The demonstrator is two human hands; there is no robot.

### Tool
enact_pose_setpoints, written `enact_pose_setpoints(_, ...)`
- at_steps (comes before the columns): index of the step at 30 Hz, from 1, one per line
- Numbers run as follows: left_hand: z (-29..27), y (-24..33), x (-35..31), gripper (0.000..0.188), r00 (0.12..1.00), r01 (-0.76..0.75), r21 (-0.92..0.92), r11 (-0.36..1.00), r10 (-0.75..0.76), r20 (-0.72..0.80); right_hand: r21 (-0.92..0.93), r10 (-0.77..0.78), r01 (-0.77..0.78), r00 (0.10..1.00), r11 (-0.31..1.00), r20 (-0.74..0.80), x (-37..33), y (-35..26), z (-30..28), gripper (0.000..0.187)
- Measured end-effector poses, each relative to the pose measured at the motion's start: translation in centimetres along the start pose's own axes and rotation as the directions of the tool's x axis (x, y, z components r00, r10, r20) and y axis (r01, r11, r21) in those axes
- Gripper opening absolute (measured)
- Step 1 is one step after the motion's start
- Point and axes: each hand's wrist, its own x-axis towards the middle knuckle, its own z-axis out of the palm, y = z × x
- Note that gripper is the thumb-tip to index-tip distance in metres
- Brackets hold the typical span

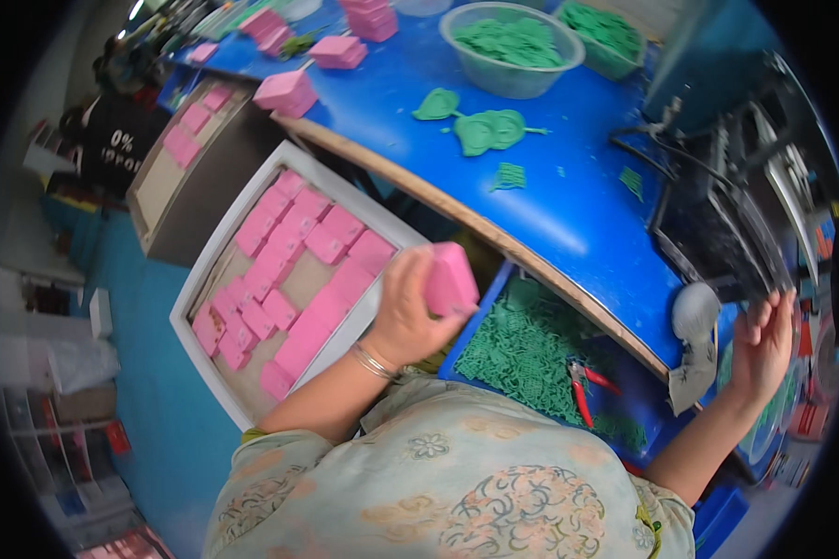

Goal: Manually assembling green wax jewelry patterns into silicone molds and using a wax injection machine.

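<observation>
My left hand [404,307] is wrapped round a pink block [452,279], raised above the near edge of the blue table. My right hand [763,349] reaches up at the far right, its fingers stretched out to the lower end of a black metal frame [718,205]. Whether the fingertips press on the frame or only lie beside it I cannot tell. Left of my left hand, a white-rimmed tray [238,205] holds several pink blocks [331,307] in uneven rows. Green moulded pieces [489,132] lie flat on the table.
The blue table [373,140] bears a bowl of green pieces [508,42] and stacked pink blocks [289,91]. Below its wooden edge, a blue bin holds green scraps [531,349] and red-handled cutters [583,396]. A grey rounded thing [695,312] stands near my right hand.
</observation>
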Motion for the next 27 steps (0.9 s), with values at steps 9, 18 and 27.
enact_pose_setpoints(9,-7.5,-14.3,-8.3,0.073,0.753,0.637,0.410,0.653,-0.642,-0.146,-0.035,-0.008,0.008,1.000,0.999,-0.002,0.1,0.4,0.8,0.029)
enact_pose_setpoints(18,-8.7,-15.1,-8.8,0.037,0.605,0.766,0.140,0.628,-0.777,0.173,-0.036,-0.028,0.030,0.998,0.999,0.051,0.1,0.5,1.1,0.028)
enact_pose_setpoints(27,-14.9,-16.4,-7.8,0.038,0.488,0.274,0.686,0.674,-0.712,0.505,-0.012,-0.027,0.027,0.998,1.000,0.059,0.2,0.5,0.5,0.029)
